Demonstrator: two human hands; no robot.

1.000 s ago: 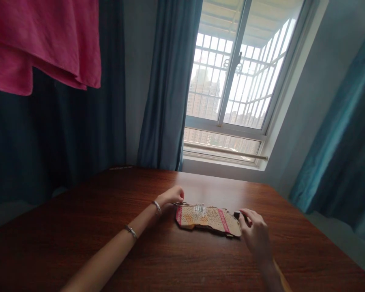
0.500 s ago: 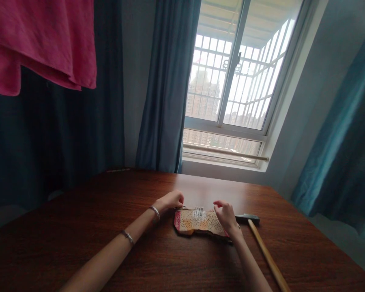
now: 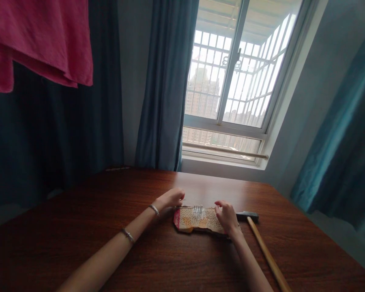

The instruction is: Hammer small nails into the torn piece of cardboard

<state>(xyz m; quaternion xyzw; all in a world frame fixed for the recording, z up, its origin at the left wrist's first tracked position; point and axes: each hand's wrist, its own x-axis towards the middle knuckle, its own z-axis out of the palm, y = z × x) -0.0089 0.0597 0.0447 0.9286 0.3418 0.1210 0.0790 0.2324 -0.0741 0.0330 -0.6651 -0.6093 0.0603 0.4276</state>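
A worn wooden board [image 3: 187, 220], speckled with many small dark holes and pink at its left end, lies on the table. Several thin nails [image 3: 198, 209] stand upright in a row near its far edge. My left hand [image 3: 172, 198] is closed in a pinch just beyond the board's left end, and the thin tip of a nail [image 3: 184, 199] pokes out from its fingers. Over the board's right part is my right hand [image 3: 226, 217], its fingers loosely curved and thumb apart, with nothing visible in it. The hand and wrist cover that end of the board.
A hammer lies to the right, its dark head [image 3: 248, 216] beside the board and its wooden handle [image 3: 267, 255] running toward me. The brown table [image 3: 140, 251] reaches to a barred window [image 3: 225, 101]. Blue curtains [image 3: 167, 89] and a pink cloth [image 3: 48, 40] hang around.
My left hand has lifted slightly, and the nail tip shows more plainly between its fingers. My right hand has barely shifted. The view has tilted a little.
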